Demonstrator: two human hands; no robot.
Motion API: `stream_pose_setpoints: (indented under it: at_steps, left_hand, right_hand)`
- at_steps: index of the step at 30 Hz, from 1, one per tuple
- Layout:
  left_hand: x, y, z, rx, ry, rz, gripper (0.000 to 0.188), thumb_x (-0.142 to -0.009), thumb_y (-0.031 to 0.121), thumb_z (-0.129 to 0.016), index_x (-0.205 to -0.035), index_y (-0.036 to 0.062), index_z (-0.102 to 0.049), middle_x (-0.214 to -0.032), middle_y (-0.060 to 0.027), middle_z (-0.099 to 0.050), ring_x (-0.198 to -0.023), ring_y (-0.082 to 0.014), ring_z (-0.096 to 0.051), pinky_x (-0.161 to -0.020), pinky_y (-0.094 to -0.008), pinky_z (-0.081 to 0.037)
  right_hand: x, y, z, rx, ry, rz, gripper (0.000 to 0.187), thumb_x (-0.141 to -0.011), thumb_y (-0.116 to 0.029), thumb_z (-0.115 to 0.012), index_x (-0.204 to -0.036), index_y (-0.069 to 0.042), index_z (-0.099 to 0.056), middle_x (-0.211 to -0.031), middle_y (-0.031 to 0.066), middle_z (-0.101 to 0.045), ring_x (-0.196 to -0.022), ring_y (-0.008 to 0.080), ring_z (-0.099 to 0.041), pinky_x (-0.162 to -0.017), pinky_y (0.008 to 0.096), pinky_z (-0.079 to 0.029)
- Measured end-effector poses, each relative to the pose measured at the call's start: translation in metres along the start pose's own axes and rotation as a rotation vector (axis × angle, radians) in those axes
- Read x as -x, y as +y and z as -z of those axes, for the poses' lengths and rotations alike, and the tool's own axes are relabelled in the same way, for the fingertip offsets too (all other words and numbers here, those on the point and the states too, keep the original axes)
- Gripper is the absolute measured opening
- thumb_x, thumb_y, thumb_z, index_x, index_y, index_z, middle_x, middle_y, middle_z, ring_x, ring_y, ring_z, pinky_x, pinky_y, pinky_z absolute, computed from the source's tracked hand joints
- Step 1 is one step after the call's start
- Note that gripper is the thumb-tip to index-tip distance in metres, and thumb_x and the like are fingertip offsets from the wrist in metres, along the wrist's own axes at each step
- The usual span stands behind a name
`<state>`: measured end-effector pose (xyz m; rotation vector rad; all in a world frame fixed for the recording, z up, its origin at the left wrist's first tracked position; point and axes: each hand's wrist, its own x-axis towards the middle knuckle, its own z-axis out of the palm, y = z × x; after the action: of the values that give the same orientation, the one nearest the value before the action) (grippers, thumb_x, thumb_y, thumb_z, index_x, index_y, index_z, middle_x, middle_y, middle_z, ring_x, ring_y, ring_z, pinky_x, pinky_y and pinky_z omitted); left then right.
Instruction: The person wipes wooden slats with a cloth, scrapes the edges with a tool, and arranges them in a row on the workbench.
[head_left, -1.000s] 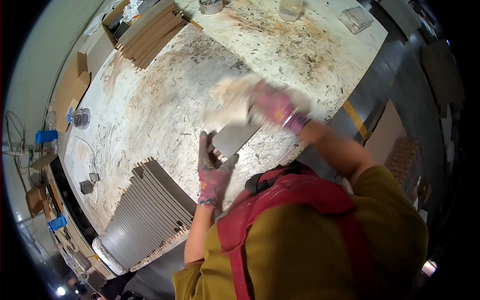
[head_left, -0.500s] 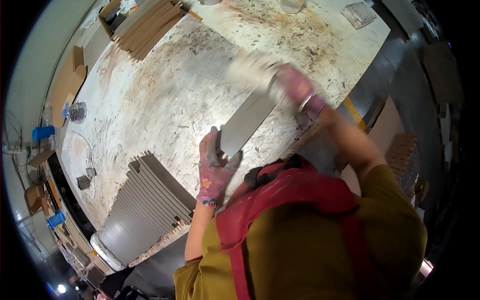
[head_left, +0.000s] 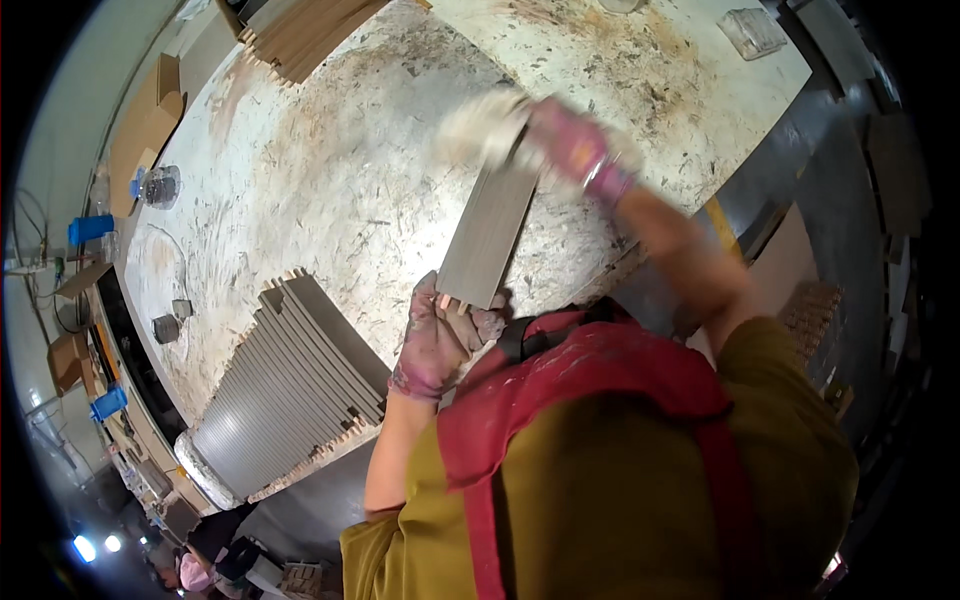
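Observation:
A grey wooden board (head_left: 487, 235) with short pegs at its near end is held tilted over the stained white worktable (head_left: 310, 190). My left hand (head_left: 432, 345), in a pink patterned glove, is closed around the board's near end. At the far end my right hand (head_left: 572, 145), also in a pink glove, is smeared by motion. A whitish cloth (head_left: 485, 125), likewise blurred, is in the right hand against the board. To the left of my left hand stands a row of similar grey boards (head_left: 290, 390) packed face to face, with pegs along their ends.
Brown boards (head_left: 315, 40) are stacked at the far left. Along the left edge are a cardboard box (head_left: 140, 140), a clear plastic bottle (head_left: 158, 187) and a small dark pot (head_left: 165, 329). A clear-wrapped packet (head_left: 752, 34) lies near the far right corner.
The board has turned to a steeper angle, and its near end now sits inside my left hand's grip. My right hand and the cloth have shifted slightly left and away from me.

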<state>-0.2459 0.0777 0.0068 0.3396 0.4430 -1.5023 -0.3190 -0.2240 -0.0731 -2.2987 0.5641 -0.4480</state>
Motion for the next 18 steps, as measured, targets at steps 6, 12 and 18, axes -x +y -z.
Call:
stream_pose_setpoints:
  at_steps: [6,12,18]
  left_hand:
    - [0.034,0.032,0.004,-1.565,0.487,-0.455,0.053,-0.093,0.045,-0.054,-0.122,0.0006,-0.052,-0.110,-0.0192,-0.062,-0.095,-0.0281,-0.065,-0.080,-0.0362,-0.052]
    - [-0.021,0.031,-0.062,-2.408,0.468,-1.025,0.063,-0.081,0.040,-0.068,-0.127,0.0011,-0.052,-0.111,-0.0201,-0.058,-0.103,-0.0351,-0.056,-0.087,-0.0435,-0.046]
    - [-0.075,0.017,-0.074,-2.456,0.515,-0.630,0.080,-0.070,0.035,-0.074,-0.140,0.0132,-0.040,-0.118,-0.0228,-0.049,-0.105,-0.0411,-0.050,-0.089,-0.0457,-0.045]
  right_hand:
    - [0.003,0.043,0.078,0.382,0.077,-0.236,0.040,-0.089,-0.031,-0.056,-0.119,-0.005,-0.055,-0.123,0.0192,-0.056,-0.106,0.0358,-0.058,-0.083,0.0421,-0.050]
    - [0.019,0.017,0.063,0.510,0.184,-0.289,0.038,-0.090,-0.033,-0.054,-0.124,-0.015,-0.054,-0.113,0.0160,-0.057,-0.093,0.0377,-0.060,-0.080,0.0449,-0.050]
    - [0.022,0.038,0.054,0.480,0.262,-0.236,0.041,-0.088,-0.033,-0.057,-0.126,-0.018,-0.054,-0.117,0.0184,-0.058,-0.092,0.0378,-0.061,-0.079,0.0450,-0.051]
